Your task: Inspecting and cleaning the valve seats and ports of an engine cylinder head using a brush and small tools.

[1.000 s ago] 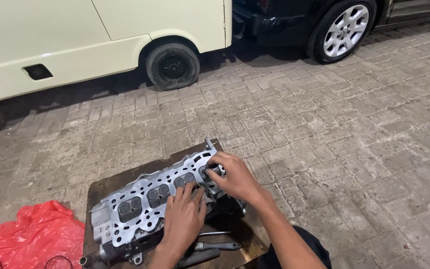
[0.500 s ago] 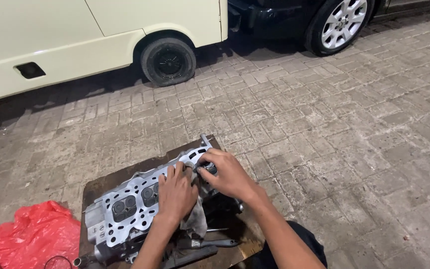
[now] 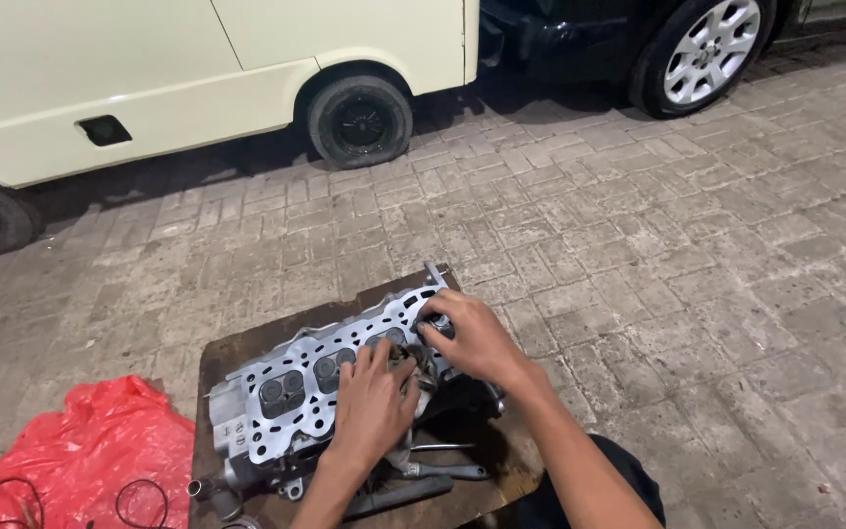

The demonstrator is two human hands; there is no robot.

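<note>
I see my left hand (image 3: pixel 372 407) lying flat, fingers spread, on the grey metal cylinder head (image 3: pixel 320 377) (holed, on a brown board (image 3: pixel 247 348)); my right hand (image 3: pixel 472 338) curls over its far end, grip unclear.

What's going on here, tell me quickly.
A person kneels on brick paving, both hands on a metal cylinder head that lies on a brown board. The left hand presses on its middle; the right hand grips near its far end. A red plastic bag lies beside it, and a cream van is parked behind.
</note>
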